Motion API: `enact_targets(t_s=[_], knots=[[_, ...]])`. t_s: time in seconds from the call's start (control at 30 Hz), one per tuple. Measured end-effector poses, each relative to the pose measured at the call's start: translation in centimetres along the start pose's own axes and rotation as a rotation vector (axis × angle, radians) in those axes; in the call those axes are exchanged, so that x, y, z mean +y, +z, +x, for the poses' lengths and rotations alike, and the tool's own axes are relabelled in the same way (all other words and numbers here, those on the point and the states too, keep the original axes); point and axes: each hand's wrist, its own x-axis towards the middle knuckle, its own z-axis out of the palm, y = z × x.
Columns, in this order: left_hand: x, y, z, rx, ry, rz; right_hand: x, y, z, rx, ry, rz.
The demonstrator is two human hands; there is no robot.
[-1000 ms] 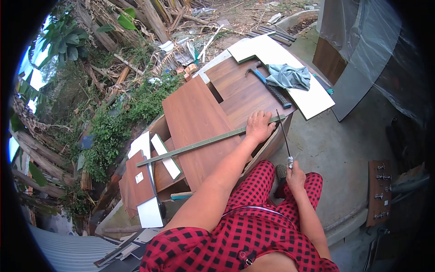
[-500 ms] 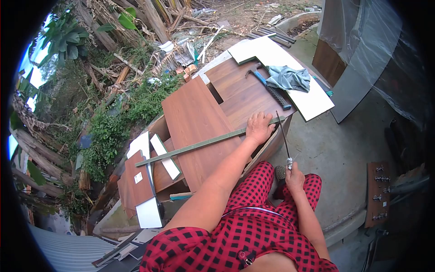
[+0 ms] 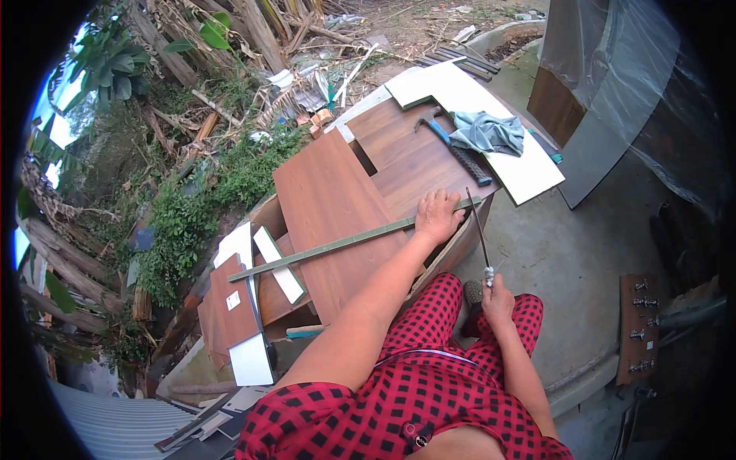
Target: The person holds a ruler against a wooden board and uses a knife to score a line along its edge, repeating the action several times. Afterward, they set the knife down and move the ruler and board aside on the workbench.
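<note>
My left hand (image 3: 438, 218) is closed over a long green strip (image 3: 337, 245), near its right end, holding it down on the brown wood-grain boards. That strip lies slantwise across a large brown panel (image 3: 333, 207) and reaches a white piece at the left. In my right hand (image 3: 498, 301) is a slim, dark-bladed saw (image 3: 481, 230), gripped by its whitish wrapped handle. Its blade points away from me and crosses the strip's right end, just beside my left hand. A claw hammer (image 3: 456, 149) with a dark and blue handle lies beyond my left hand.
A grey-green cloth (image 3: 488, 133) rests on a white L-shaped board (image 3: 537, 172). To the left are a small white board (image 3: 279, 264) and a brown labelled board (image 3: 232, 299). A brown plank with metal fittings (image 3: 639, 330) lies on the concrete floor (image 3: 552, 253) at right. Plants and debris border the left.
</note>
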Motion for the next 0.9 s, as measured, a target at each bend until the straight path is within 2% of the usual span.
enact_targets(t_s=[0.57,0.9], knots=[[-0.1,0.1,0.0,0.003,-0.005,0.000,0.2,0.3,0.0,0.000,-0.023,-0.024],[-0.2,0.3,0.0,-0.009,0.011,0.011,-0.9,-1.8,0.9,-0.049,-0.017,-0.039]])
